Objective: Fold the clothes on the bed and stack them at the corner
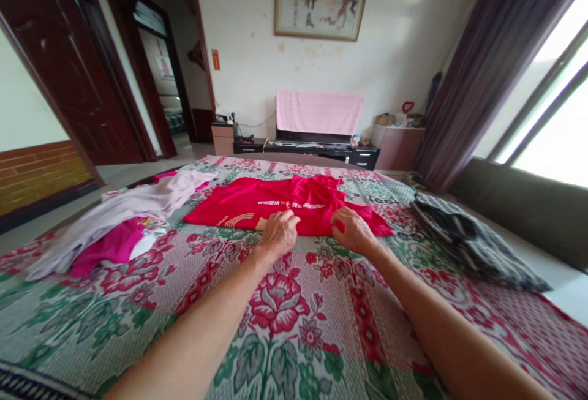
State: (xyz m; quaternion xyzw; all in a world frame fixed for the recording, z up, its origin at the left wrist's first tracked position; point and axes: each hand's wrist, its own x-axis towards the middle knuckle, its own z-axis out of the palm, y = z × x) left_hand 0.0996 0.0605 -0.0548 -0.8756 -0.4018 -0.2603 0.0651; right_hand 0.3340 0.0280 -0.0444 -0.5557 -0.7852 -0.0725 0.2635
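Note:
A red T-shirt [271, 195] with white lettering and a gold print lies spread sideways on the flowered bed cover [280, 302]. Its far side is bunched and wrinkled. My left hand [279, 231] is at the shirt's near edge, beside the gold print, with its fingers curled down onto the cloth. A short way to the right, my right hand [353, 231] pinches the same near edge between thumb and bent fingers. The cloth between the two hands lies fairly flat.
To the left lies a heap of clothes with a pale pink garment [138, 204] and a magenta one [110, 247]. A dark striped folded cloth [473, 244] rests at the right. Beyond the cover stands a low black cabinet [303, 150] under a pink towel [319, 112].

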